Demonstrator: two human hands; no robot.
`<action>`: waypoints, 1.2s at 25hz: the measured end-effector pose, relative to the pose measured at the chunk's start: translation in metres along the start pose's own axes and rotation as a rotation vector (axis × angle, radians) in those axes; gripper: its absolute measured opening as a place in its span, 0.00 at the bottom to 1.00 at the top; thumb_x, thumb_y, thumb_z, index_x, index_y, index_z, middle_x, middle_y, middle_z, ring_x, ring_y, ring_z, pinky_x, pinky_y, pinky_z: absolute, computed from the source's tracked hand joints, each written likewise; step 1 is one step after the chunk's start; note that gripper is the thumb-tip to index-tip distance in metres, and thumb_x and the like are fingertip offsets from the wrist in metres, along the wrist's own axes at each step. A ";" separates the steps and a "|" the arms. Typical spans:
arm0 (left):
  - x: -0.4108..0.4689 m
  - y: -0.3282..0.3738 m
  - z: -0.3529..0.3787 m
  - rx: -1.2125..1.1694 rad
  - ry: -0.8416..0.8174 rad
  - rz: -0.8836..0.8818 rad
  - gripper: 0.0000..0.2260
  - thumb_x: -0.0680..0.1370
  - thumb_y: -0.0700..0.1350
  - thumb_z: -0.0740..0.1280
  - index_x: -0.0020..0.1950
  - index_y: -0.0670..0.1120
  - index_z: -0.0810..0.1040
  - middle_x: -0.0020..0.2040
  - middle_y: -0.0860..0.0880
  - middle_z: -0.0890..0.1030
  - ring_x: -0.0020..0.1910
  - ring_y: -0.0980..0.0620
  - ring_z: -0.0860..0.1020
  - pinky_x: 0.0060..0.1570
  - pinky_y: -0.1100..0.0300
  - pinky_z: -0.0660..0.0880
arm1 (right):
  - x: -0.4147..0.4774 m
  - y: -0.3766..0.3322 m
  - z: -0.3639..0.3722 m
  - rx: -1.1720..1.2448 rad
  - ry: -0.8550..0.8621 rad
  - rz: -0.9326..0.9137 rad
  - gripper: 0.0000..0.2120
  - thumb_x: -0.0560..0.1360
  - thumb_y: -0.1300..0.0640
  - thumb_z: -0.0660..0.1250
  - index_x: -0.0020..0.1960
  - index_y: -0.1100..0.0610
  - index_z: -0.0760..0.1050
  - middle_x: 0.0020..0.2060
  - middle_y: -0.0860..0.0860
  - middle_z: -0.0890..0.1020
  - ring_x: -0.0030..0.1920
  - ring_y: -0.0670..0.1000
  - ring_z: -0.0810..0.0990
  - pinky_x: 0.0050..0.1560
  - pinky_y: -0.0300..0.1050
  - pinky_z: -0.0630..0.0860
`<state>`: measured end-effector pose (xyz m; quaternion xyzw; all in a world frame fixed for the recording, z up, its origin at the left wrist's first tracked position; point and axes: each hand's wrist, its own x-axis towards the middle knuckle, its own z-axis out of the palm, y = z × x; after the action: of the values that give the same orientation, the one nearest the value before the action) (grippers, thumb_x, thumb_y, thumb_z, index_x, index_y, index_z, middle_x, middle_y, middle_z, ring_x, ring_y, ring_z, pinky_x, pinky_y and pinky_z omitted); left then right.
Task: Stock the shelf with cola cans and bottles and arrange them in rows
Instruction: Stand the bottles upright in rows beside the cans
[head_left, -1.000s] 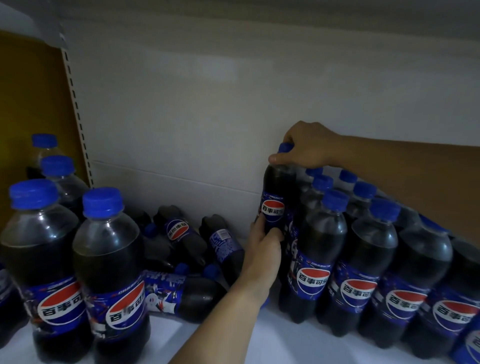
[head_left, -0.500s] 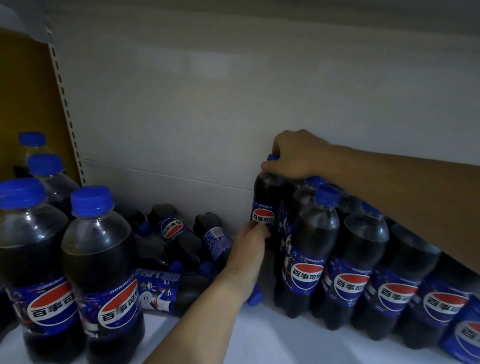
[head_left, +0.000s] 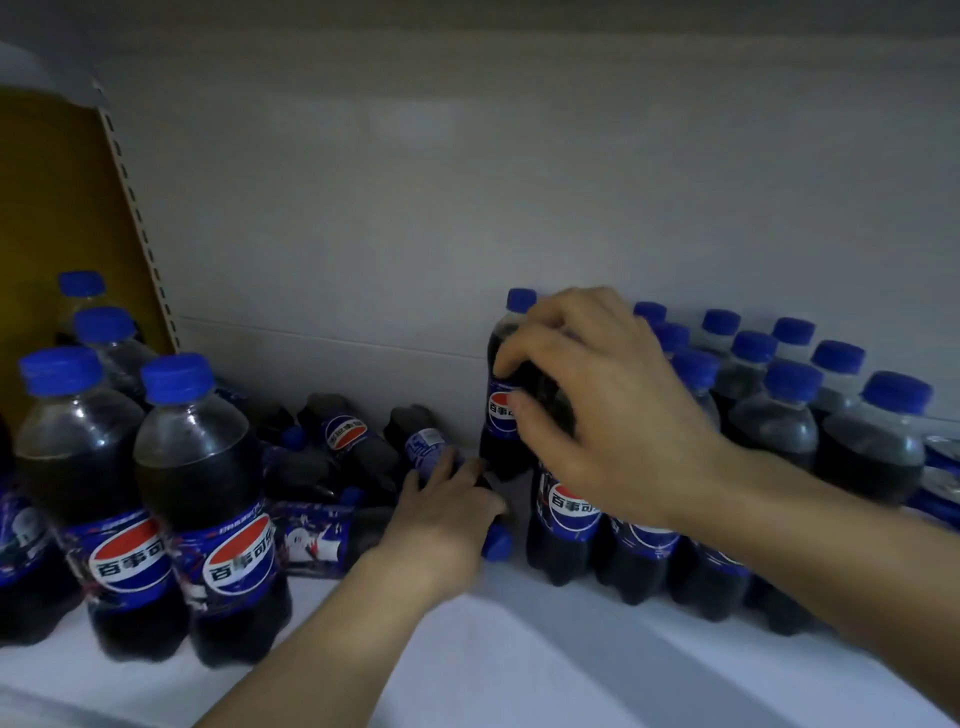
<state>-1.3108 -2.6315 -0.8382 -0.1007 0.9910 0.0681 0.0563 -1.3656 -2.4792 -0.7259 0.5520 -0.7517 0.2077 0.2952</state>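
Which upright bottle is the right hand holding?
The back-row bottle at the left end of the right group, against the wall; the right hand grips it.

My right hand covers most of the standing bottle it holds. My left hand hides the neck of a lying bottle, and I can't tell if it grips. The left edge cuts off the edge bottle. The dark pile is too blurry to count.

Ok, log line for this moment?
left hand: on lying bottle, grip unclear | right hand: grips upright bottle | stage: arranging rows
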 end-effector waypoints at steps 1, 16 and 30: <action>0.004 0.002 0.002 0.009 0.044 0.010 0.21 0.79 0.43 0.68 0.71 0.58 0.73 0.82 0.51 0.55 0.82 0.40 0.46 0.77 0.36 0.52 | -0.010 -0.004 0.004 -0.005 -0.012 -0.001 0.11 0.74 0.53 0.69 0.56 0.51 0.79 0.54 0.47 0.75 0.58 0.49 0.70 0.55 0.47 0.67; -0.016 0.006 -0.049 -1.111 0.896 0.153 0.03 0.81 0.47 0.68 0.53 0.55 0.79 0.45 0.52 0.84 0.47 0.54 0.83 0.48 0.58 0.79 | 0.062 0.003 -0.013 0.084 -0.351 -0.022 0.16 0.80 0.43 0.63 0.66 0.45 0.72 0.51 0.47 0.81 0.51 0.46 0.76 0.55 0.51 0.75; 0.013 -0.001 0.004 -1.087 0.470 0.020 0.25 0.72 0.48 0.79 0.64 0.58 0.72 0.54 0.60 0.83 0.53 0.65 0.81 0.56 0.60 0.79 | 0.116 0.018 0.015 -0.326 -0.618 0.136 0.25 0.81 0.38 0.61 0.43 0.60 0.65 0.36 0.50 0.68 0.36 0.50 0.69 0.35 0.46 0.66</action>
<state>-1.3226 -2.6346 -0.8442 -0.1182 0.8008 0.5423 -0.2251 -1.4113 -2.5653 -0.6585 0.4829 -0.8638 -0.0727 0.1236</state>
